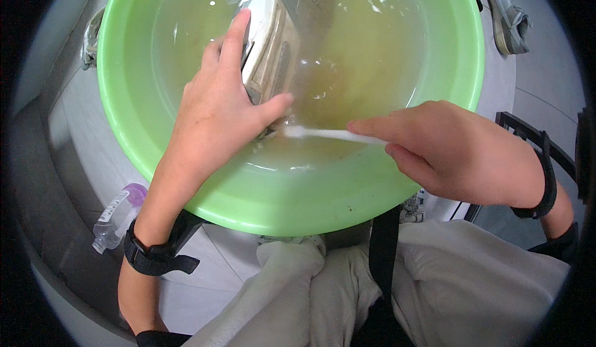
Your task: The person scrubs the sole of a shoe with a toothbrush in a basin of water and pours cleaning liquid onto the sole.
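Observation:
A white and grey sneaker lies tilted, partly in cloudy yellowish water inside a light green basin. My left hand is closed round the shoe from the left, its fingers along the side and its thumb near the lower end of the sole. In my right hand is a slim white brush, gripped by its handle between thumb and fingers. The brush's head meets the sneaker's near end, just below my left thumb. Its bristles are blurred and hard to make out.
Left of the basin, a clear bottle with a purple part lies on the pale tiled floor. A grey shoe stands beyond the right rim, another shoe beyond the left. A black metal frame is behind my right wrist.

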`<state>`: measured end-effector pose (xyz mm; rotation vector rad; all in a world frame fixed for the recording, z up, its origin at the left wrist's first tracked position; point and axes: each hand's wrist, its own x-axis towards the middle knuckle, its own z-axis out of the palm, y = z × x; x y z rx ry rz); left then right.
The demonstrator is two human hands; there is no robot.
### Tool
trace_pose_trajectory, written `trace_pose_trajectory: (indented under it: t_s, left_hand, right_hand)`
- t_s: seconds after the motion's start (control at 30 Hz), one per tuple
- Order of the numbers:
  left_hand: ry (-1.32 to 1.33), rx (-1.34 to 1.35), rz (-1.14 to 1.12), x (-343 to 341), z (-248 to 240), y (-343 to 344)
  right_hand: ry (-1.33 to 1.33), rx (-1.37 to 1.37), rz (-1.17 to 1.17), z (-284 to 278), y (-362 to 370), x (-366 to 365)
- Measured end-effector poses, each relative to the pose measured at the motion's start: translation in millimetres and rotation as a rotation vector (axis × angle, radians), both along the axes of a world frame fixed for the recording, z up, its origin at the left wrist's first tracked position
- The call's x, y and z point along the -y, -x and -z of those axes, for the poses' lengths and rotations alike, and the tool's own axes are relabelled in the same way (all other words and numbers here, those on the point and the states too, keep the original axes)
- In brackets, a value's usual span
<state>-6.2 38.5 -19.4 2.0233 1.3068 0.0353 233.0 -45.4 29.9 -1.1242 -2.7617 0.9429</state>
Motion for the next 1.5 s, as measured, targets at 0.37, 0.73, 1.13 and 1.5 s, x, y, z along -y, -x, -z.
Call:
trace_pose_trajectory:
  t_s: [0.37,0.73,1.13,1.5]
  left_hand:
    - [-0.003,-0.004,-0.007,1,-1,2]
    - [0.017,0.002,-0.018,1,-1,1]
    - [0.020,-0.027,-0.015,-1,-4,0]
    - [0.055,0.000,-0.017,-2,-4,0]
  right_hand:
    - [0.264,-0.045,0.365,-16,11,8]
    - [0.210,-0.001,0.319,-23,11,3]
    - [0.204,0.020,0.275,-23,6,-3]
    - [0.168,0.096,0.261,-21,9,2]
